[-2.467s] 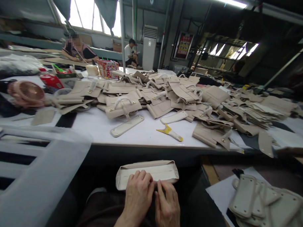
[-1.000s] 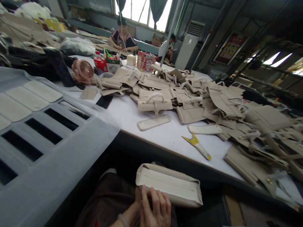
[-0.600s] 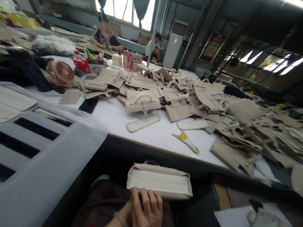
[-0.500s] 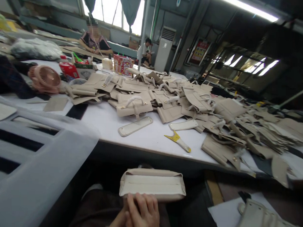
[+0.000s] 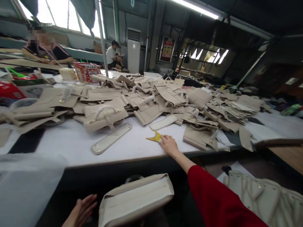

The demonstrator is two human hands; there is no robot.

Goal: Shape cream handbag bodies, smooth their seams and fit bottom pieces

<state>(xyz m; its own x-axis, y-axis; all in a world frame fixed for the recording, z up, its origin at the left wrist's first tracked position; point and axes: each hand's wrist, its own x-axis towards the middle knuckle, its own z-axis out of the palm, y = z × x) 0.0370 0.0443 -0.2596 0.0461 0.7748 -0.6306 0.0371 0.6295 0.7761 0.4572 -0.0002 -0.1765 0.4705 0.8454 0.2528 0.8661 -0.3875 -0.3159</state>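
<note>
My right hand [image 5: 169,145] is stretched out to the table, its fingers closed over the handle of a yellow fork-tipped hand tool [image 5: 154,137]. The tool lies on the white tabletop, its handle mostly hidden by the fingers. My left hand [image 5: 81,210] is open, fingers stretched, just left of a beige bag body [image 5: 137,201] and apart from it. That bag body rests at my lap below the table edge, with its pale flat side turned up. Beyond the tool lie two pale oblong panels with small metal studs, a nearer panel [image 5: 111,138] and a farther panel [image 5: 163,122].
A large heap of beige bag pieces with wrapped handles [image 5: 141,100] covers the table. A red patterned box [image 5: 87,72] stands behind it. Pale strapped parts [image 5: 266,195] lie low on my right. Translucent sheeting [image 5: 25,190] hangs at left. A co-worker [image 5: 48,51] sits across the table.
My right hand has left the bag body and reached forward onto the yellow tool. My left hand has also come off the bag body and opened. The view has swung right.
</note>
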